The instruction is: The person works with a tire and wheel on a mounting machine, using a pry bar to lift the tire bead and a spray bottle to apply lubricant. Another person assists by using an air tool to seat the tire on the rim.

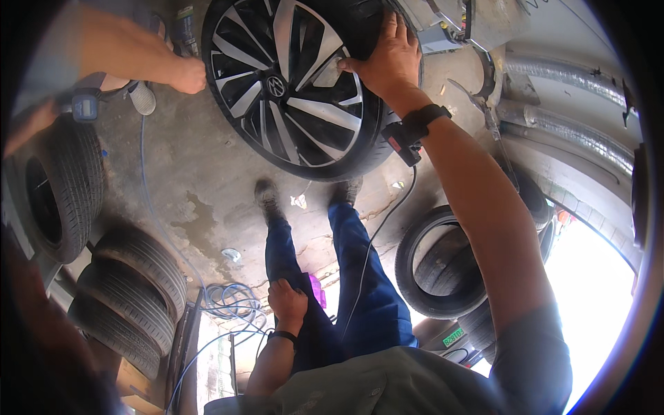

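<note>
Nearest the camera: a grey-green shirt and the person's blue trousers [360,290], legs running up to two dark shoes [268,197] planted on the concrete floor [200,180]. Left hand [287,301], black band at the wrist, rests on the left thigh, its grip curled loosely and holding nothing. A pink item [318,289] shows just beside that hand, kind unclear. Blue hose [232,301] lies coiled on the floor left of the legs, one strand running up toward the far left. Stacked tyres [131,290] stand at lower left, a single upright tyre [59,187] above them; more bare tyres [443,263] lean at right, behind the right arm. Right arm extends upward, a black wrist device [411,131] strapped on with a thin cable hanging from it. Right hand [387,59] lies on the wheel [297,90], grip spread, fingers over the tyre's edge and thumb on a spoke. The wheel, black tyre on a silver-and-black alloy rim, stands tilted on the floor just beyond the shoes. Farthest: another person's hand [187,75] closed near the wheel's left edge, and corrugated ducting [567,76] at upper right.
</note>
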Action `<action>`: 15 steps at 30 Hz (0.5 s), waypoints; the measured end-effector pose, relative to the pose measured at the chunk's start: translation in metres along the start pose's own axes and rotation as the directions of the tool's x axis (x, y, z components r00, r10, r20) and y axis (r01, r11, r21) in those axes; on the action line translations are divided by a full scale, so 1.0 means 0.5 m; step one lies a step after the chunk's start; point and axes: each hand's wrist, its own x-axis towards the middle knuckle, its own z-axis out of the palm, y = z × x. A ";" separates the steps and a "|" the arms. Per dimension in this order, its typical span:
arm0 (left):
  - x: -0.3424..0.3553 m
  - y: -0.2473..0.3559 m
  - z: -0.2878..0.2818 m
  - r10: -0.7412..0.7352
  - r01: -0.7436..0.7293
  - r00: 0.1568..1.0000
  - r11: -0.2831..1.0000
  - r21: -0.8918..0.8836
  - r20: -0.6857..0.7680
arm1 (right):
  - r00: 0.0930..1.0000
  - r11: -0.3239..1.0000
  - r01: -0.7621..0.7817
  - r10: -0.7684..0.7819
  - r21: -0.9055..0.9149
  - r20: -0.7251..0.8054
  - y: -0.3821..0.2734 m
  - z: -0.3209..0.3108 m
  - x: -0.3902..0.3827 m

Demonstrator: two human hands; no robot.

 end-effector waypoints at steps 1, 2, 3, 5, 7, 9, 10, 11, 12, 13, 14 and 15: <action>-0.003 -0.001 0.002 0.006 -0.006 1.000 1.000 0.000 -0.008 | 0.999 1.000 0.014 -0.014 -0.005 -0.030 0.003 0.006 -0.001; -0.007 -0.003 0.002 0.003 -0.003 1.000 1.000 -0.001 -0.011 | 0.999 1.000 0.020 -0.019 0.008 -0.046 0.004 0.007 -0.004; -0.008 0.000 0.005 0.006 -0.006 1.000 1.000 0.000 -0.017 | 0.999 1.000 0.016 -0.016 0.008 -0.044 0.005 0.003 -0.004; -0.010 0.001 0.007 0.005 -0.005 1.000 1.000 0.005 -0.027 | 0.999 1.000 0.014 -0.013 0.016 -0.043 0.001 -0.003 -0.002; -0.014 0.002 0.009 0.019 -0.019 0.999 1.000 -0.008 -0.046 | 0.999 1.000 0.007 -0.007 -0.004 -0.040 0.001 0.001 -0.005; -0.012 0.001 0.009 0.029 -0.029 0.998 1.000 0.002 -0.053 | 0.999 1.000 0.003 -0.003 0.001 -0.044 0.001 0.001 -0.006; -0.010 0.001 0.010 0.042 -0.042 0.997 0.999 0.009 -0.061 | 0.999 1.000 0.000 0.000 0.003 -0.051 0.002 0.000 -0.005; -0.009 0.002 0.010 0.043 -0.043 0.997 0.999 0.011 -0.060 | 0.999 1.000 -0.002 0.003 0.003 -0.051 0.002 -0.001 -0.005; -0.007 0.005 0.011 0.041 -0.040 0.998 0.999 0.009 -0.058 | 0.998 1.000 0.003 -0.003 0.002 -0.055 0.003 -0.002 -0.005; -0.006 0.007 0.012 0.038 -0.037 0.998 0.999 0.007 -0.055 | 0.998 1.000 0.008 -0.008 0.000 -0.058 0.005 -0.003 -0.005; -0.006 0.008 0.011 0.040 -0.039 0.998 0.999 0.008 -0.054 | 0.998 1.000 0.005 -0.005 -0.001 -0.058 0.005 -0.003 -0.004; -0.005 0.009 0.011 0.050 -0.049 0.997 0.999 0.018 -0.060 | 0.998 1.000 0.007 -0.007 0.006 -0.062 0.006 -0.004 -0.003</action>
